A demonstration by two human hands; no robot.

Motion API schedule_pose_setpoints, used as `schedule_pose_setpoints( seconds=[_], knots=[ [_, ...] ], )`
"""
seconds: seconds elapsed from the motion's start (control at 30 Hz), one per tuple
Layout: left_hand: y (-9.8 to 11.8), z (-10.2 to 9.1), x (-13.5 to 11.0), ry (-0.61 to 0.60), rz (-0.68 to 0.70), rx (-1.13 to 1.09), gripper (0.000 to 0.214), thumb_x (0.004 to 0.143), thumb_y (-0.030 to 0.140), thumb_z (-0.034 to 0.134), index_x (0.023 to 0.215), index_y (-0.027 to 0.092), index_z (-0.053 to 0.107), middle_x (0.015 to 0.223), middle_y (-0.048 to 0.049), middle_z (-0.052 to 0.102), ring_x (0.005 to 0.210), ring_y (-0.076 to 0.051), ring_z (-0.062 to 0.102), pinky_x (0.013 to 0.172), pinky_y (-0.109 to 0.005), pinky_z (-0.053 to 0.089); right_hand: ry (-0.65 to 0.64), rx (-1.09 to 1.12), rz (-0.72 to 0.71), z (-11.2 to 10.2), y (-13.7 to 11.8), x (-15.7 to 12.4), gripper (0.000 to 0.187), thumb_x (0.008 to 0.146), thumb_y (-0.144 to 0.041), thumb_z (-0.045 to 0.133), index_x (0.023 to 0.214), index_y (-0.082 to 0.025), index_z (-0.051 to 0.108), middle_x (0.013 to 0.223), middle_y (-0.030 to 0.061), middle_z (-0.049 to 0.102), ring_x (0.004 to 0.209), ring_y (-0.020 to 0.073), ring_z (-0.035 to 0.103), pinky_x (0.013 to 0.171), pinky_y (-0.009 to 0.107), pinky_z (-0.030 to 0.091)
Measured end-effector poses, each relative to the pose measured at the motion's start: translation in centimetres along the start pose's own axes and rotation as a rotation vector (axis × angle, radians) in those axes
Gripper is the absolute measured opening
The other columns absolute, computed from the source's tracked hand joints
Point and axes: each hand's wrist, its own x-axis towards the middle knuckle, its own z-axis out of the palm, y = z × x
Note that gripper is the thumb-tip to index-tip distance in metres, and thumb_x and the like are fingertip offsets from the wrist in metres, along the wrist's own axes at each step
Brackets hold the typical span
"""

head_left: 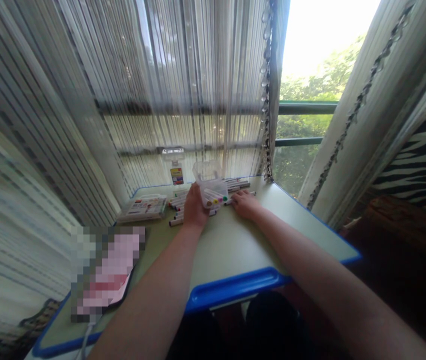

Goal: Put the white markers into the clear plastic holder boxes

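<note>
My left hand is wrapped round a clear plastic marker case, lid raised, with several markers inside showing coloured caps. My right hand lies on the table beside the case, fingers curled at a marker by the case's mouth. Several loose markers lie scattered on the table to the left of and behind the case.
The pale green table with a blue rim stands against a curtained window. A flat marker pack and a small bottle sit at the back left. A blurred-out flat item with a white cable lies front left.
</note>
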Motion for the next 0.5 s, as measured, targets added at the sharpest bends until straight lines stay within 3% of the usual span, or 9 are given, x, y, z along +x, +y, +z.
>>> schedule_pose_setpoints(
  seconds=[0.07,0.13,0.23,0.37,0.5],
  knots=[
    [-0.2,0.0,0.0,0.003,-0.007,0.006,0.042,0.071,0.014,0.061,0.111,0.021,0.051,0.111,-0.0136,0.063,0.110,-0.030,0.062,0.092,-0.047,0.055,0.026,0.017,-0.020,-0.1,0.2,0.1,0.030,0.097,-0.029,0.046,0.114,-0.018,0.068,0.123,0.0135,0.065,0.120,0.0279,0.054,0.100,0.042,0.045],
    [-0.4,0.0,0.0,0.016,-0.025,0.021,0.043,0.070,0.012,0.062,0.110,0.020,0.051,0.111,-0.0134,0.063,0.109,-0.030,0.062,0.094,-0.046,0.054,0.132,0.045,-0.030,-0.4,0.4,0.0,0.025,0.096,-0.028,0.049,0.109,-0.018,0.069,0.119,0.0140,0.067,0.115,0.0284,0.057,0.097,0.043,0.047],
    [-0.8,-0.1,0.1,0.070,-0.061,0.027,0.045,0.070,0.011,0.062,0.112,0.021,0.049,0.110,-0.0109,0.062,0.108,-0.028,0.062,0.096,-0.045,0.053,0.468,0.154,-0.061,-1.5,0.6,-0.3,0.020,0.095,-0.031,0.055,0.103,-0.019,0.068,0.111,0.0134,0.068,0.107,0.0280,0.059,0.095,0.045,0.049],
    [-1.2,-0.1,0.2,0.083,-0.086,0.024,0.043,0.071,0.010,0.062,0.110,0.019,0.047,0.106,-0.0096,0.060,0.104,-0.028,0.063,0.094,-0.045,0.054,0.868,0.531,-0.100,-3.4,0.0,-1.2,0.024,0.095,-0.042,0.054,0.105,-0.022,0.062,0.089,0.0053,0.067,0.079,0.0196,0.064,0.075,0.037,0.056],
    [-1.4,0.0,0.3,0.077,-0.100,0.054,0.047,0.068,0.009,0.062,0.111,0.017,0.046,0.108,-0.0127,0.060,0.106,-0.030,0.062,0.095,-0.046,0.053,1.010,0.906,-0.120,-4.2,-1.1,-1.7,0.034,0.098,-0.046,0.048,0.126,-0.027,0.051,0.088,0.0024,0.067,0.074,0.0160,0.066,0.066,0.031,0.058]
  ],
)
